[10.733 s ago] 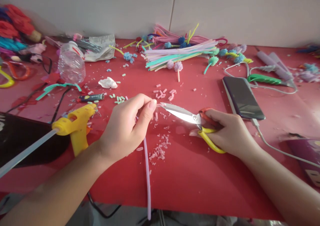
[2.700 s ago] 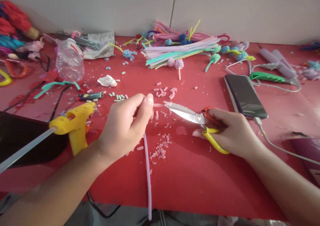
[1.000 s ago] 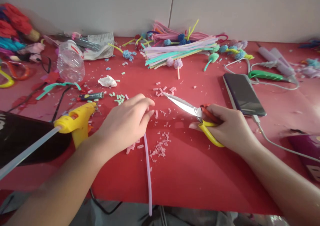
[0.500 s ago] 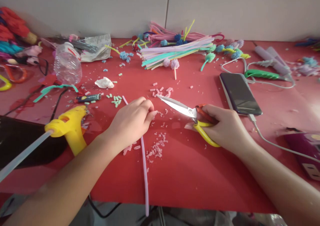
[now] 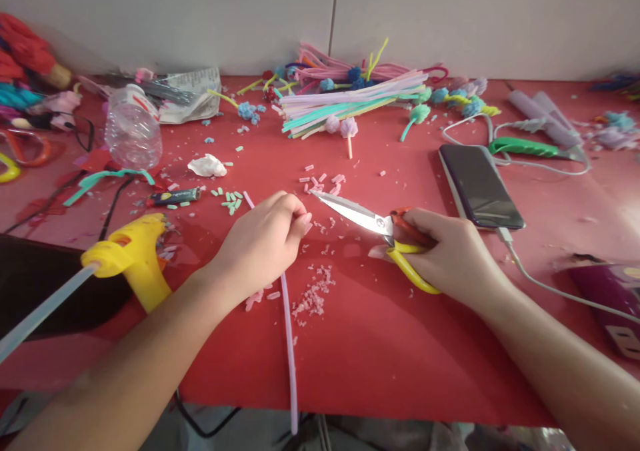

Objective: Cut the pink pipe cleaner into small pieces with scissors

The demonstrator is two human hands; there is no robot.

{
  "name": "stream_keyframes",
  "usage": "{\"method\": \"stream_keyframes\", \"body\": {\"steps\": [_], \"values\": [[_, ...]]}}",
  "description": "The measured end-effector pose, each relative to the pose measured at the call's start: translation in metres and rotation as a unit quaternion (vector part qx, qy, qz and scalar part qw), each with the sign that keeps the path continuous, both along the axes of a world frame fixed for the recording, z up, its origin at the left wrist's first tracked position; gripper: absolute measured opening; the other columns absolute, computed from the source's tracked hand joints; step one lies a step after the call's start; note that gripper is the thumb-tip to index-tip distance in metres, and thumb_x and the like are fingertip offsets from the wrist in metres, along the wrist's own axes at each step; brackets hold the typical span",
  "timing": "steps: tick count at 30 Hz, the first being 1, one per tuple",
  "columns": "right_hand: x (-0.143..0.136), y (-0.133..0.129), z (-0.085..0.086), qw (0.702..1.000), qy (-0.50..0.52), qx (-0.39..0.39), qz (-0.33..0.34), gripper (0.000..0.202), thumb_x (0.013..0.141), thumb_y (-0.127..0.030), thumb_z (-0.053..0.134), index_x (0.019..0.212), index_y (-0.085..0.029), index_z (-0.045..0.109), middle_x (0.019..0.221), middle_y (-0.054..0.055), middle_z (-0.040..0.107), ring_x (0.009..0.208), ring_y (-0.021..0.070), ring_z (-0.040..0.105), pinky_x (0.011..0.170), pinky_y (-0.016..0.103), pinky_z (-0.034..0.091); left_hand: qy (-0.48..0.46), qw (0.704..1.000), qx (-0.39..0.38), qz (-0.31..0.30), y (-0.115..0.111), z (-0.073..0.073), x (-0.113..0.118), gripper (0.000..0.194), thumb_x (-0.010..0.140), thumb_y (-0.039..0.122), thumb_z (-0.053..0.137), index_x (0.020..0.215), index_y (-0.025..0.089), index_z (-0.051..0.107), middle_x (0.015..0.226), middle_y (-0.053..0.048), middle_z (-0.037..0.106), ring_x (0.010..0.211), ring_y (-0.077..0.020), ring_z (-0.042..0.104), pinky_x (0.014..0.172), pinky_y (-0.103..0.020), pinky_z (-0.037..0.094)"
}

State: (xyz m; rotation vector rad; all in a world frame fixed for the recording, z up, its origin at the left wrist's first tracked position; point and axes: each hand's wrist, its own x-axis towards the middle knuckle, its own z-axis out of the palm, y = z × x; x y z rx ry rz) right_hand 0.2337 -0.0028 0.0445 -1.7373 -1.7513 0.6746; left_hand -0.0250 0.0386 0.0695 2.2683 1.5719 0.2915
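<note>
While the right hand (image 5: 453,248) grips scissors (image 5: 357,216), left hand (image 5: 265,241) has its fingers pressed together

Taking the phone (image 5: 481,186) as landmark, one green-handled cutter (image 5: 525,147) is just behind it and one purple block (image 5: 607,298) is to its right. Left of it: two pairs of scissors (image 5: 353,214), one loose lilac stem (image 5: 289,344), two lilac pompoms (image 5: 349,128) with one white lump (image 5: 207,166), one clear bottle (image 5: 133,131) and one yellow glue gun (image 5: 145,264) farther left; the pink pieces (image 5: 338,178) are too small to count exactly
</note>
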Motion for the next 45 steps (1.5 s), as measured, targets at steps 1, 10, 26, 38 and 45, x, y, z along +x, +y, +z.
{"method": "stream_keyframes", "body": {"steps": [1, 10, 26, 38, 45], "values": [[0.0, 0.0, 0.0, 1.0, -0.001, 0.001, 0.001, 0.074, 0.062, -0.087, 0.077, 0.062, -0.025, 0.038, 0.06, -0.005, 0.03, 0.06, 0.0122, 0.026, 0.048, 0.027, 0.026, 0.013, 1.0, 0.001, -0.001, 0.0, 0.0, 0.0, 0.018, 0.105, 0.034, 0.051, 0.096, 0.02, 0.059, 0.105, -0.006, 0.069, 0.092, -0.0231, 0.065, 0.076, -0.037, 0.044], [0.001, 0.0, -0.002, 1.0, -0.002, 0.003, 0.002, 0.075, 0.062, -0.09, 0.075, 0.062, -0.025, 0.038, 0.059, -0.005, 0.03, 0.06, 0.0127, 0.024, 0.048, 0.027, 0.025, 0.006, 1.0, 0.015, -0.008, 0.0, -0.002, 0.002, 0.015, 0.103, 0.028, 0.052, 0.091, 0.02, 0.058, 0.098, -0.006, 0.068, 0.081, -0.0192, 0.062, 0.071, -0.034, 0.043], [0.001, 0.0, -0.002, 1.0, 0.002, 0.015, 0.001, 0.073, 0.064, -0.084, 0.078, 0.062, -0.025, 0.034, 0.061, -0.006, 0.029, 0.06, 0.0124, 0.023, 0.047, 0.026, 0.025, -0.282, 0.958, -0.02, 0.034, 0.001, 0.008, -0.009, 0.019, 0.1, 0.038, 0.065, 0.104, 0.021, 0.072, 0.092, -0.001, 0.076, 0.078, -0.0123, 0.067, 0.071, -0.023, 0.053], [0.003, -0.003, -0.002, 1.0, 0.011, 0.012, -0.011, 0.072, 0.063, -0.086, 0.078, 0.064, -0.025, 0.039, 0.061, -0.006, 0.03, 0.059, 0.0118, 0.025, 0.048, 0.027, 0.024, -0.24, 0.969, 0.038, 0.04, -0.005, 0.014, -0.007, 0.025, 0.095, 0.04, 0.073, 0.08, 0.02, 0.07, 0.074, 0.002, 0.069, 0.07, -0.0125, 0.06, 0.067, -0.025, 0.047], [0.003, -0.003, -0.001, 1.0, 0.006, -0.001, -0.006, 0.073, 0.063, -0.088, 0.077, 0.065, -0.025, 0.039, 0.061, -0.006, 0.03, 0.06, 0.012, 0.025, 0.049, 0.027, 0.024, -0.221, 0.972, 0.04, 0.074, -0.006, 0.015, -0.009, 0.041, 0.101, 0.046, 0.06, 0.07, 0.019, 0.065, 0.059, 0.003, 0.052, 0.056, -0.011, 0.045, 0.053, -0.026, 0.035]]}}
